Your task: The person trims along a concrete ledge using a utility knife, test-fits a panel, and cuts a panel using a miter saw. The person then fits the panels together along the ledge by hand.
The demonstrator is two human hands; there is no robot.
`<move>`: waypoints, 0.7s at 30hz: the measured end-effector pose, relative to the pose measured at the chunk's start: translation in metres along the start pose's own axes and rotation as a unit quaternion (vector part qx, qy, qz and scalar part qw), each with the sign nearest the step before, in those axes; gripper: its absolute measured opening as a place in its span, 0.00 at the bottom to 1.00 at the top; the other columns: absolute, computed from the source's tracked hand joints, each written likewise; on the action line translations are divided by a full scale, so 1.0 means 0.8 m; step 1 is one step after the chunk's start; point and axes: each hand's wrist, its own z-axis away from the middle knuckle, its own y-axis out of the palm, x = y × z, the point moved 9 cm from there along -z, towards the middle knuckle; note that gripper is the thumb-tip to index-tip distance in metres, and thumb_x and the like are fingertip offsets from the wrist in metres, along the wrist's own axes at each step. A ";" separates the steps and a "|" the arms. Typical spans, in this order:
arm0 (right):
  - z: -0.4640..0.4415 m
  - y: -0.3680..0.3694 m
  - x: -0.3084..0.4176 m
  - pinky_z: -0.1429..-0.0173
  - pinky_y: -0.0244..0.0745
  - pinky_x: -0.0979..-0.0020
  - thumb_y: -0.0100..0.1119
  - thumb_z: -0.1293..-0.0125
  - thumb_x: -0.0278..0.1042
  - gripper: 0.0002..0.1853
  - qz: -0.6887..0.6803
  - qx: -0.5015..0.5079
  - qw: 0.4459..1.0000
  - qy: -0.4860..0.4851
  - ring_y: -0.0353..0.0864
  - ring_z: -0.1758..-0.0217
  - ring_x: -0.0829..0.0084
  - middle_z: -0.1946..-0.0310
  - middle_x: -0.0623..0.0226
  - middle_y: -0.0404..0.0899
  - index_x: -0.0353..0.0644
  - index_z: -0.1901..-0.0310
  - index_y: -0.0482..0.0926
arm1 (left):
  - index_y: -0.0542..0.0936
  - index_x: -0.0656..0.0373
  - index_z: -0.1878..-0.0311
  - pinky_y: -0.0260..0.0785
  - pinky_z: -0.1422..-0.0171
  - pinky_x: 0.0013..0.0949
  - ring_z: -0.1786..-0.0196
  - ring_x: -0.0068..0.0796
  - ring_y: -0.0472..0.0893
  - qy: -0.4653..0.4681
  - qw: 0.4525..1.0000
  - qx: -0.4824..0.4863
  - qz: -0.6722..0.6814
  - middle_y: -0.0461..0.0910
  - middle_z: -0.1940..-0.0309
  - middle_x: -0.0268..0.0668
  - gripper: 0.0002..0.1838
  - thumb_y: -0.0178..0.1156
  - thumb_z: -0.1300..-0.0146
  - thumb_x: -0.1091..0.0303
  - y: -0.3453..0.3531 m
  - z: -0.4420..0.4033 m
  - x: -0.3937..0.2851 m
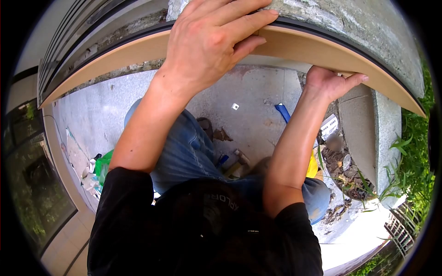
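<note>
A long tan strip (299, 46) with a black upper edge runs across the top of the view and looks curved through the lens. My left hand (209, 39) lies over its edge, fingers stretched out and spread to the right, the lowest digit across the tan face. Further right, my right hand (328, 83) holds the strip from below. Its thumb points right along the tan face, while its other fingers are hidden behind the strip. Rough grey concrete (368, 30) borders the strip's black edge.
Below lie a grey slab (258, 87), a blue object (282, 111), a small white square (235, 106) and a white labelled item (328, 127). Soil and debris (343, 170) sit beside a stone edge (389, 133). Plants (416, 147) grow at right; a green bag (104, 165) is left.
</note>
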 end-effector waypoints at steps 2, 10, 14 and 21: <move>0.000 0.001 0.001 0.15 0.59 0.55 0.55 0.30 0.75 0.42 -0.001 0.002 1.000 0.000 0.66 0.21 0.65 0.24 0.70 0.68 0.54 0.24 0.68 | 0.87 0.55 0.44 0.73 0.31 0.44 0.33 0.43 0.80 -0.002 1.000 0.002 0.000 0.84 0.38 0.37 0.25 0.78 0.47 0.68 -0.007 -0.008 -0.008; 0.001 0.000 -0.001 0.15 0.59 0.55 0.53 0.28 0.75 0.42 0.012 -0.007 1.000 0.007 0.65 0.21 0.64 0.25 0.69 0.68 0.54 0.24 0.67 | 0.87 0.55 0.45 0.75 0.32 0.43 0.34 0.42 0.82 -0.024 0.999 0.023 -0.002 0.86 0.39 0.37 0.24 0.78 0.47 0.68 0.000 -0.003 0.003; 0.003 0.002 -0.002 0.15 0.60 0.55 0.50 0.27 0.75 0.42 0.018 -0.009 1.000 0.008 0.66 0.21 0.64 0.25 0.69 0.69 0.53 0.24 0.67 | 0.88 0.56 0.46 0.76 0.32 0.43 0.35 0.43 0.82 -0.030 0.999 0.017 0.010 0.86 0.40 0.37 0.22 0.78 0.47 0.69 -0.002 -0.005 0.004; 0.002 -0.001 -0.001 0.16 0.62 0.55 0.49 0.27 0.76 0.41 0.021 -0.017 1.000 0.006 0.68 0.22 0.64 0.25 0.68 0.70 0.53 0.24 0.68 | 0.88 0.57 0.46 0.75 0.31 0.43 0.34 0.44 0.82 -0.021 0.999 0.007 0.024 0.86 0.40 0.40 0.19 0.76 0.43 0.69 -0.007 -0.004 0.003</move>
